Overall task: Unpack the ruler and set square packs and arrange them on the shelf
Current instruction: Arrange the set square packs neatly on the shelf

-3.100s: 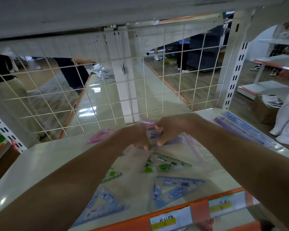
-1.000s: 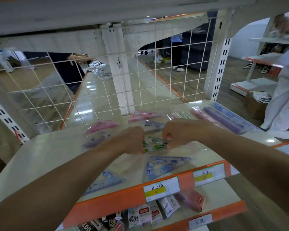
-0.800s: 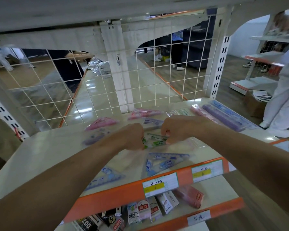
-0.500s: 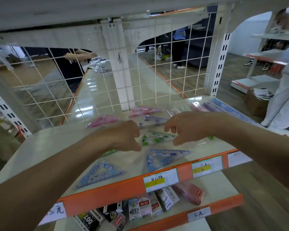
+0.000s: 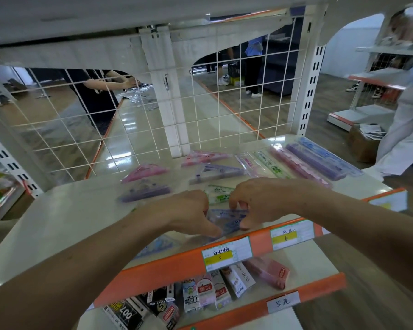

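Both your left hand [image 5: 184, 215] and right hand [image 5: 260, 201] pinch the blue set square pack [image 5: 227, 219] at lower centre, near the front of the shelf [image 5: 57, 210]. You're likely positioning it; next, align it and release.

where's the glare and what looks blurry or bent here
Head view: glare patches on the glossy far shelf behind the wire mesh; the blue set square pack pinched by left hand and right hand is motion-smeared; wide-angle distortion fans the mesh wires outward.

Blue set square pack [image 5: 227, 219] lies flat at the shelf [image 5: 57, 217] front. Green pack [image 5: 218, 194] just behind. Ruler packs [image 5: 320, 160] side by side, far right.
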`<action>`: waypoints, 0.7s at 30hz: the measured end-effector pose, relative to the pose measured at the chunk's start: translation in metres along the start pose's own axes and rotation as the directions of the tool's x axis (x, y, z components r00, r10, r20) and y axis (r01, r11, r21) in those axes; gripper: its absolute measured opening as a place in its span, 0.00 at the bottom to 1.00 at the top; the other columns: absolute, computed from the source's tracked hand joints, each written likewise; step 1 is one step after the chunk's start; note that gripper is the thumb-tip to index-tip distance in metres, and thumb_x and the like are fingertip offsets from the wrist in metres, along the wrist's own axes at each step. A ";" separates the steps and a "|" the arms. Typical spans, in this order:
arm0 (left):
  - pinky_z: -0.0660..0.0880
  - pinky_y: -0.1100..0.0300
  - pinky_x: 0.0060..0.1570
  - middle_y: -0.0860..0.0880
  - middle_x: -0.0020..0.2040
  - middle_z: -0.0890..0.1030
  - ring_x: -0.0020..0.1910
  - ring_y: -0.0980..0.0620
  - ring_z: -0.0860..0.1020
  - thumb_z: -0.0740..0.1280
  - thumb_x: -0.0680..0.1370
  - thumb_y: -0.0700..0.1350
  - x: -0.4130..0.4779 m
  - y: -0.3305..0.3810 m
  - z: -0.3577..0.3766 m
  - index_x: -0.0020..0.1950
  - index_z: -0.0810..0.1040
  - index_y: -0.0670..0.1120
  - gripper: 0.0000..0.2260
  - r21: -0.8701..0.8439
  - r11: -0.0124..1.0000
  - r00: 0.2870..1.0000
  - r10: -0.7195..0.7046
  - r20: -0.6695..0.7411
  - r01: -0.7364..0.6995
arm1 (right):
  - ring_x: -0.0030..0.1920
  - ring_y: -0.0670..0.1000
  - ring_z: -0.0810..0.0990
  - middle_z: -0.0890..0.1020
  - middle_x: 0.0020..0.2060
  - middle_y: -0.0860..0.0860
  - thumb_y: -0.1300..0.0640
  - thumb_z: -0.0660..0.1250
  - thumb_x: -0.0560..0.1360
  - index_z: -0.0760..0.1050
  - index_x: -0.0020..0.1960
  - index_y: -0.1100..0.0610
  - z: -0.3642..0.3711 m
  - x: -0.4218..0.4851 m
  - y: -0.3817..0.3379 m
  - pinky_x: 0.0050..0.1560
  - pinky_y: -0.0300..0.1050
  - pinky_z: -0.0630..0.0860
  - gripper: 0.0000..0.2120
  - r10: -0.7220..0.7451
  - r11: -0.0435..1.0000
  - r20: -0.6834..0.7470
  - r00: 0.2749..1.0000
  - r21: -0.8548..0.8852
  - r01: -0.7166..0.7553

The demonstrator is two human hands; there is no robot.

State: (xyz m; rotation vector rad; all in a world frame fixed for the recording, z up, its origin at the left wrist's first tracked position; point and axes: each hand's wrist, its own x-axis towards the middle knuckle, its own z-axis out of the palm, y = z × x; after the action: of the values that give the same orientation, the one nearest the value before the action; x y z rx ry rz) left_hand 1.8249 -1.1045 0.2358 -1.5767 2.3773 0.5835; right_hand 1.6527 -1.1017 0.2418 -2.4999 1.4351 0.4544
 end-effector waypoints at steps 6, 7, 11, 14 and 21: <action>0.71 0.58 0.38 0.51 0.38 0.71 0.34 0.54 0.70 0.69 0.72 0.52 -0.005 0.010 0.002 0.38 0.67 0.48 0.13 0.055 0.998 0.999 0.022 -0.045 -0.019 | 0.47 0.48 0.68 0.70 0.49 0.46 0.47 0.66 0.75 0.73 0.63 0.52 -0.002 0.000 -0.003 0.48 0.43 0.68 0.18 -0.003 0.999 -0.005 1.000 -0.051 0.003; 0.71 0.58 0.38 0.51 0.38 0.71 0.34 0.54 0.70 0.69 0.72 0.52 -0.005 0.010 0.003 0.38 0.67 0.48 0.13 0.055 0.998 0.999 0.023 -0.043 -0.021 | 0.48 0.48 0.69 0.70 0.49 0.46 0.46 0.66 0.75 0.73 0.63 0.52 -0.002 0.000 -0.003 0.49 0.44 0.70 0.19 -0.002 0.999 -0.001 1.000 -0.054 0.002; 0.71 0.57 0.37 0.49 0.39 0.72 0.36 0.51 0.72 0.70 0.72 0.51 -0.004 0.010 0.001 0.39 0.68 0.47 0.13 0.076 0.997 0.999 0.029 -0.016 -0.028 | 0.47 0.47 0.69 0.68 0.46 0.42 0.45 0.66 0.74 0.73 0.63 0.50 -0.005 0.001 -0.002 0.49 0.44 0.70 0.19 0.010 1.000 0.016 1.000 -0.018 -0.010; 0.72 0.58 0.37 0.49 0.41 0.74 0.39 0.51 0.74 0.70 0.72 0.52 -0.005 0.009 0.000 0.42 0.69 0.47 0.13 0.097 0.995 1.000 0.016 0.002 -0.017 | 0.48 0.46 0.69 0.66 0.41 0.40 0.44 0.67 0.73 0.71 0.64 0.47 -0.005 0.001 0.001 0.48 0.44 0.69 0.20 0.031 0.999 0.030 0.999 0.018 -0.031; 0.68 0.60 0.34 0.48 0.41 0.73 0.36 0.53 0.70 0.69 0.72 0.47 -0.002 0.005 0.005 0.38 0.70 0.45 0.10 0.121 0.992 0.998 0.042 -0.053 -0.036 | 0.43 0.48 0.70 0.66 0.39 0.40 0.46 0.66 0.73 0.71 0.56 0.48 -0.002 -0.004 0.001 0.43 0.42 0.71 0.13 0.025 0.999 0.018 1.000 0.028 -0.026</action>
State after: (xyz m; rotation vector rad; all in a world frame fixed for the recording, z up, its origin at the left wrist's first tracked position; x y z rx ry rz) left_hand 1.8214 -1.0989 0.2329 -1.5172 2.4386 0.4008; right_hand 1.6501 -1.0996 0.2447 -2.4521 1.4581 0.4558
